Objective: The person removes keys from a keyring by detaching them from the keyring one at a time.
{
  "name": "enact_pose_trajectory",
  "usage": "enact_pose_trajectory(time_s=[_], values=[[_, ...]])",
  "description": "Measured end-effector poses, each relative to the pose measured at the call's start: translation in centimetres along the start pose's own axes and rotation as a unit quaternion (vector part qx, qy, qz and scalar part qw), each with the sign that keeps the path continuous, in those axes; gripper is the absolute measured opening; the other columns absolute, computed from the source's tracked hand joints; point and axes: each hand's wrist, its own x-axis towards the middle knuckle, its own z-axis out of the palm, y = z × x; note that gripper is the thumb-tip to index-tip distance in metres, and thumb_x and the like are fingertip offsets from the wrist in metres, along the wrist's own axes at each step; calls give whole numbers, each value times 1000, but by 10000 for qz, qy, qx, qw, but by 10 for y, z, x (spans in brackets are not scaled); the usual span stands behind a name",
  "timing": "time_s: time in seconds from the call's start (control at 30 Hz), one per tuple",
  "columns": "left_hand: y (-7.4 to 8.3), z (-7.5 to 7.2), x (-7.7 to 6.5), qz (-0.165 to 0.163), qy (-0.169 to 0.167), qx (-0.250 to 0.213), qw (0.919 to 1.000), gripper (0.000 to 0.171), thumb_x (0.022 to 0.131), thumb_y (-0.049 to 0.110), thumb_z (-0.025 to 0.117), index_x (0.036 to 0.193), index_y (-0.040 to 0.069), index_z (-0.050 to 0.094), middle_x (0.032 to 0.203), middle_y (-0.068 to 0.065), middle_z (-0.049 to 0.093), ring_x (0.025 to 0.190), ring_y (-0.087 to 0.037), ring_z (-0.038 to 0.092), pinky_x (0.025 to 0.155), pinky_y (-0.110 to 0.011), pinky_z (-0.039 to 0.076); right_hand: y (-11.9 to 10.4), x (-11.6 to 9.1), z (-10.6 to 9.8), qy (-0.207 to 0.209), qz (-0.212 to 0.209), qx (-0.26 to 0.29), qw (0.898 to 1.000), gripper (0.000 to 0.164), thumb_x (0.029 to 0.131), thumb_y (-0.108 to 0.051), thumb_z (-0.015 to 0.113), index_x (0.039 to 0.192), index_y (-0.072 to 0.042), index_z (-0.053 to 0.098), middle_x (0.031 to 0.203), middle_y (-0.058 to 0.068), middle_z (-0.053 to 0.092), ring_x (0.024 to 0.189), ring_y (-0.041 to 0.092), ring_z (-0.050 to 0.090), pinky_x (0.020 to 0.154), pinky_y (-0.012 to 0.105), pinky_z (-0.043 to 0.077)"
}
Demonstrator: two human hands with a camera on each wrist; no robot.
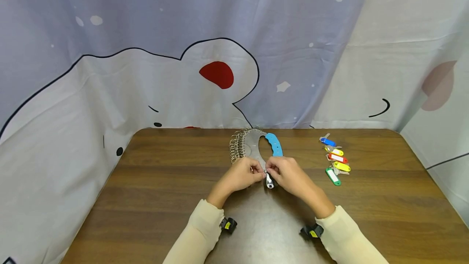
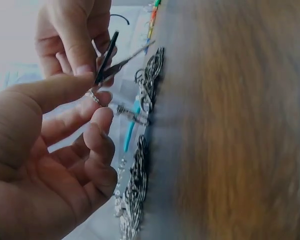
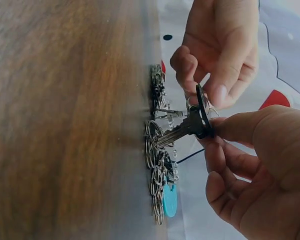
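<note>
A small key tag [image 1: 270, 181], dark-edged with a shiny face, hangs between the two hands in the head view. In the right wrist view it appears edge-on as a thin black strip, with a silver key [image 3: 182, 131] attached. My right hand [image 1: 291, 175] pinches this tag between thumb and finger. My left hand [image 1: 239, 174] pinches the small metal ring [image 2: 96, 97] joined to it. Just beyond the hands lies a curved silver metal plate [image 1: 251, 141] with a blue handle [image 1: 275, 144]. Many metal hook rings [image 1: 236, 146] line its left edge.
At the right of the brown wooden table [image 1: 146, 182] lie several keys with coloured tags: a blue tag [image 1: 327, 141], a red tag [image 1: 338, 158], a yellow tag [image 1: 341, 166], a green tag [image 1: 333, 176] among them. A patterned curtain [image 1: 176, 84] hangs behind the table.
</note>
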Motion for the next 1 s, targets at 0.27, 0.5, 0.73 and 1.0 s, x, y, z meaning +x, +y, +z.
enact_pose_trajectory(time_s=[0.27, 0.5, 0.73, 1.0], values=[[1, 2, 0, -144, 121, -182, 9997, 10, 85, 6, 71, 76, 3, 72, 62, -10, 67, 47, -18, 61, 41, -17, 43, -1, 0, 1, -17, 16, -141, 9999, 9, 83, -4, 71, 80, -12, 66, 71, -3, 63, 61, 7, 54, 53, 26, 50], [1, 3, -1, -179, 18, -292, 9994, 6, 82, 1, 70, 76, 2, 71, 61, -9, 66, 45, -19, 63, 39, -17, 44, 1, 0, -1, 30, 157, -279, 9995, 9, 82, -5, 72, 80, -12, 66, 69, -3, 64, 61, 7, 55, 54, 27, 50], [0, 6, 2, 43, 156, 262, 9995, 14, 80, 2, 67, 68, 10, 65, 56, -1, 61, 41, -3, 54, 39, -17, 45, 0, 0, -1, -62, 139, -207, 9997, 8, 84, -5, 71, 81, -11, 67, 72, -3, 64, 63, 8, 56, 55, 28, 51], [2, 8, 2, 470, 446, 1321, 9891, 14, 83, 8, 73, 70, 12, 68, 66, 3, 64, 60, -7, 54, 53, -20, 44, 1, -1, -1, -87, 262, -238, 9993, 10, 83, -5, 72, 79, -12, 66, 68, -3, 62, 60, 7, 53, 53, 28, 49]])
